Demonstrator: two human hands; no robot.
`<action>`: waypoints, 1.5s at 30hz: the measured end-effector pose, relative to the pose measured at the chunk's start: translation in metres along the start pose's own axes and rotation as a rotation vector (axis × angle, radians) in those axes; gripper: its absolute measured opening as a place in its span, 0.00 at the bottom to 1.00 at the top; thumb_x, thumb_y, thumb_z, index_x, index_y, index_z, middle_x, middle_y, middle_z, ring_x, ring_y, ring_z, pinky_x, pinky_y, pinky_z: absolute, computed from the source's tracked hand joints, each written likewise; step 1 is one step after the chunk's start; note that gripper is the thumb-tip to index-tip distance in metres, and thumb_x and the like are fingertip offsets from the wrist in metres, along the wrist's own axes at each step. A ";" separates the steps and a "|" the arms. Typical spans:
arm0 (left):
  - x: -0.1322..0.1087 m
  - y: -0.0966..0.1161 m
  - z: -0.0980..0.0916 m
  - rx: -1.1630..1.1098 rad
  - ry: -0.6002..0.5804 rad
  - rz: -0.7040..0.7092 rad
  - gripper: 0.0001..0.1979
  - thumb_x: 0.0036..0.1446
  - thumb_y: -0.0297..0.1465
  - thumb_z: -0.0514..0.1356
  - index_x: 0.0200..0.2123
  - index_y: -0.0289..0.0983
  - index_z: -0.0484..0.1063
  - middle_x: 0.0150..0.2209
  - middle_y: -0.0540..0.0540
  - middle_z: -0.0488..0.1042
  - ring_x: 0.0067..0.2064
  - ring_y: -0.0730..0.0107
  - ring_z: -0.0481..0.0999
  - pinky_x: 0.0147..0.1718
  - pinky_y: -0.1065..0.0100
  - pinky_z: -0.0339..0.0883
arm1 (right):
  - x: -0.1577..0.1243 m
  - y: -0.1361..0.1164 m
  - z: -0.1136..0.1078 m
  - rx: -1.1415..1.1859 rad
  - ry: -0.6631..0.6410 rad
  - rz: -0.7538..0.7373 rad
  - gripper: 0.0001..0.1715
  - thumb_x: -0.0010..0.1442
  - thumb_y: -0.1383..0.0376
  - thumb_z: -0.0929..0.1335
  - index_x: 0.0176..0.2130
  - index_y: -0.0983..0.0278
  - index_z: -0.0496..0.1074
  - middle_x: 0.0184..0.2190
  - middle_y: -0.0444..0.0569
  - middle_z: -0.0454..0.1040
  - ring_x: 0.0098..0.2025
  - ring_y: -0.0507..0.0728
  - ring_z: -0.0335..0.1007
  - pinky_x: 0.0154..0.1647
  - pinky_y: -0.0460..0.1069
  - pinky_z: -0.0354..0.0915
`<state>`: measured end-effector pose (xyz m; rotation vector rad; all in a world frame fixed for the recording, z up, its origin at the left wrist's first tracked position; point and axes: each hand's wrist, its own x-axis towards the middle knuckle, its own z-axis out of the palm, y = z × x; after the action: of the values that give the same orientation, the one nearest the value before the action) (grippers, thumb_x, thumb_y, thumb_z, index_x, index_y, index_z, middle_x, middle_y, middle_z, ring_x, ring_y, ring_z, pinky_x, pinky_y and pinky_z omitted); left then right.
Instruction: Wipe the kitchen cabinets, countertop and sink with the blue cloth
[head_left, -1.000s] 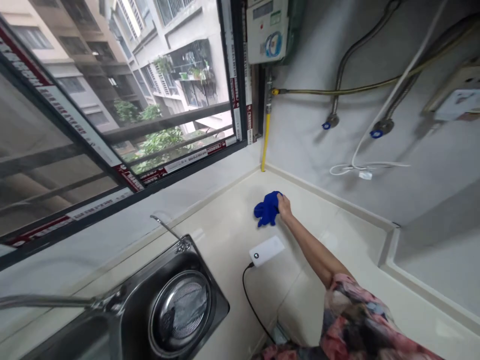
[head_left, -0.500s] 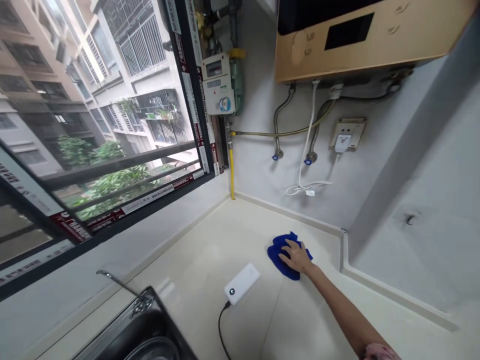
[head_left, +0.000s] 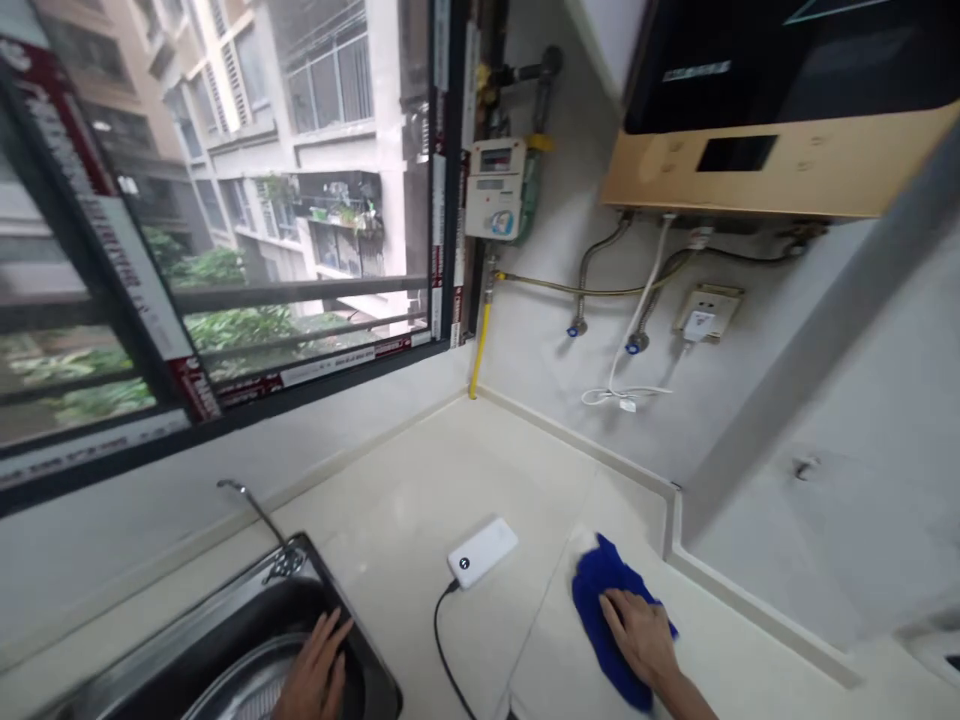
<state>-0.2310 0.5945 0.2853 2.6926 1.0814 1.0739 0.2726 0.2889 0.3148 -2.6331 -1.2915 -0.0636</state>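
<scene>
My right hand [head_left: 640, 632] presses down on a blue cloth [head_left: 611, 570] on the pale countertop [head_left: 420, 480], its fingers close together and slightly bent over the fabric. Lower left, my left hand [head_left: 315, 668] is at the right side of the steel sink [head_left: 225, 590], fingers stretched and apart, with nothing in it. Whether its fingertips touch the sink rim I cannot tell. Inside the basin is a round metal vessel [head_left: 247, 690], partly hidden by that hand. Between the two hands lies a white power bank [head_left: 484, 552] with a black cable [head_left: 442, 640] plugged in.
A thin faucet [head_left: 255, 505] rises behind the sink. Along the walls runs a raised counter edge [head_left: 577, 438]. A yellow gas pipe [head_left: 481, 350] comes down into the corner. White cord [head_left: 626, 392] hangs below the water heater [head_left: 735, 165]. The window [head_left: 300, 250] is at the left.
My right hand and the blue cloth have moved toward me and to the right, its fingers closing together. My left hand has come into view at the sink. The camera view has shifted.
</scene>
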 end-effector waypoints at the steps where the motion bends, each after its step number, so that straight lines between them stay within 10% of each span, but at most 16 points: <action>1: 0.001 -0.002 0.009 -0.024 -0.013 -0.018 0.24 0.68 0.39 0.49 0.56 0.41 0.78 0.62 0.43 0.75 0.64 0.56 0.73 0.60 0.57 0.75 | -0.012 0.012 0.003 -0.059 0.035 0.003 0.32 0.71 0.48 0.55 0.55 0.57 0.78 0.48 0.58 0.81 0.51 0.70 0.77 0.53 0.66 0.67; 9: 0.072 0.018 0.042 -0.052 -0.129 -0.594 0.34 0.66 0.39 0.47 0.67 0.23 0.62 0.71 0.23 0.56 0.76 0.39 0.48 0.72 0.38 0.49 | -0.021 0.004 0.007 -0.320 0.209 0.155 0.31 0.72 0.53 0.57 0.58 0.70 0.74 0.44 0.61 0.80 0.46 0.68 0.76 0.49 0.60 0.65; 15: 0.109 0.021 0.047 0.009 -0.166 -0.848 0.34 0.67 0.38 0.47 0.69 0.20 0.60 0.69 0.13 0.54 0.71 0.25 0.56 0.64 0.30 0.56 | -0.003 0.004 0.006 -0.306 0.270 0.210 0.31 0.71 0.53 0.58 0.56 0.70 0.76 0.42 0.61 0.79 0.44 0.68 0.74 0.47 0.60 0.64; 22: 0.147 0.028 0.055 0.128 -0.159 -0.800 0.35 0.67 0.38 0.47 0.70 0.19 0.57 0.73 0.20 0.48 0.75 0.33 0.46 0.70 0.33 0.48 | 0.033 0.019 0.022 -0.209 0.365 0.079 0.32 0.70 0.55 0.57 0.58 0.72 0.75 0.64 0.67 0.70 0.66 0.72 0.63 0.68 0.66 0.55; 32: 0.147 0.045 0.069 0.291 -0.113 -0.734 0.37 0.69 0.42 0.47 0.70 0.19 0.56 0.72 0.20 0.52 0.75 0.32 0.45 0.71 0.35 0.45 | 0.162 0.011 0.027 -0.158 0.279 0.296 0.39 0.68 0.57 0.56 0.63 0.85 0.67 0.63 0.79 0.67 0.70 0.79 0.56 0.68 0.73 0.53; 38: 0.141 0.043 0.073 0.367 -0.171 -0.761 0.38 0.69 0.43 0.48 0.71 0.19 0.54 0.73 0.23 0.51 0.75 0.35 0.46 0.72 0.38 0.47 | 0.275 -0.032 0.045 -0.069 0.218 0.319 0.36 0.64 0.60 0.60 0.62 0.82 0.67 0.63 0.81 0.65 0.69 0.83 0.54 0.62 0.79 0.54; 45: 0.140 0.045 0.073 0.358 -0.190 -0.760 0.37 0.70 0.43 0.48 0.72 0.21 0.53 0.73 0.23 0.49 0.76 0.35 0.44 0.72 0.37 0.46 | 0.339 -0.160 0.062 0.005 0.055 0.140 0.38 0.66 0.61 0.58 0.67 0.82 0.62 0.69 0.77 0.59 0.73 0.78 0.48 0.69 0.78 0.47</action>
<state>-0.0874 0.6629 0.3251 2.1505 2.1449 0.5107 0.3522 0.6601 0.3244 -2.6894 -1.0859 -0.1099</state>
